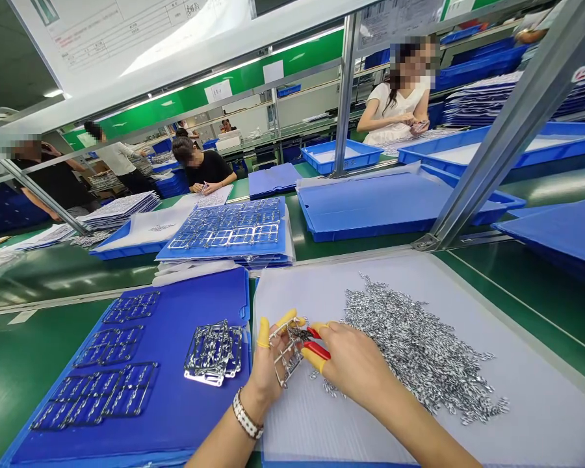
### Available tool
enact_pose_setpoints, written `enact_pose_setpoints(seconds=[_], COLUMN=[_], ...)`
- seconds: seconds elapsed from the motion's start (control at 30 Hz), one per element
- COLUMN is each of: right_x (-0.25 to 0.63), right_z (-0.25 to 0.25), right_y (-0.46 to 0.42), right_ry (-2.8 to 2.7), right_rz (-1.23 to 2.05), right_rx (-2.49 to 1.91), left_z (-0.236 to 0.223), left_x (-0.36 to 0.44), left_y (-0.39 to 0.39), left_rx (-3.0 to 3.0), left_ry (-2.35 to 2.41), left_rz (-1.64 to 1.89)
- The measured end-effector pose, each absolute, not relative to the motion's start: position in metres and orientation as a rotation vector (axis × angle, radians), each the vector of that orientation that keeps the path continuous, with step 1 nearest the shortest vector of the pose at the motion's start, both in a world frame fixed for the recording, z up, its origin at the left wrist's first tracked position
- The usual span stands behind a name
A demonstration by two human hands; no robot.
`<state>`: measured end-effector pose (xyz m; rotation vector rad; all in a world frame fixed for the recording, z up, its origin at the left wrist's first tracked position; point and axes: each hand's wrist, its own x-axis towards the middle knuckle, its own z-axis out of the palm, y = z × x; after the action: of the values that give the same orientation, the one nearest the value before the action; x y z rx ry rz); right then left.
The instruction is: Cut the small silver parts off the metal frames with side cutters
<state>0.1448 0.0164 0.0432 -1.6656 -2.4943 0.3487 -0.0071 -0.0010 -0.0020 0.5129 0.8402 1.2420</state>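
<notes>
Clamped around a pair of red-handled cutters (pixel 316 350), the right hand (pixel 355 357) had its fingers closed over the grips. The left hand (pixel 267 372) pinched a shiny metal frame (pixel 281 376), tilted up off the work surface, and the dark tips of the cutters met it near its upper part; whether the blades were together or apart could not be told. Yellow finger covers (pixel 264 333) showed on both hands, and a bracelet (pixel 247 414) circled the left wrist.

Both hands and the held frame were above the left part of a white sheet (pixel 297 286). Just beyond the right hand, a broad heap of small metal pieces (pixel 409 344) spread over that sheet, with a few more lying loose below the cutters.

To the left, a blue sheet (pixel 185 422) bore a jumbled stack of frames (pixel 212 352) near the left hand, and other frames (pixel 130 390) lay in three groups farther left. Past the bench's edge, more frames (pixel 234 224) covered a blue board on a pile. Across the way, a person in a black top (pixel 212 168) bent over small parts.
</notes>
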Motion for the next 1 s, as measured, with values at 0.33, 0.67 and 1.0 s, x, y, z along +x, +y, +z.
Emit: enact_pose_setpoints(seconds=[0.33, 0.67, 1.0], right_x=[0.144, 0.154, 0.143], right_z=[0.042, 0.027, 0.026], right_y=[0.015, -0.003, -0.001], right_ry=[-2.51, -2.512, -2.505], right_rz=[0.215, 0.234, 0.234], right_rx=[-1.715, -1.701, -1.676], left_z=[-0.008, -0.007, -0.005], left_x=[-0.01, -0.015, -0.01], left_y=[0.0, 0.007, 0.002], left_rx=[0.5, 0.287, 0.382], left_ry=[0.86, 0.63, 0.739], left_rz=[1.232, 1.261, 1.335])
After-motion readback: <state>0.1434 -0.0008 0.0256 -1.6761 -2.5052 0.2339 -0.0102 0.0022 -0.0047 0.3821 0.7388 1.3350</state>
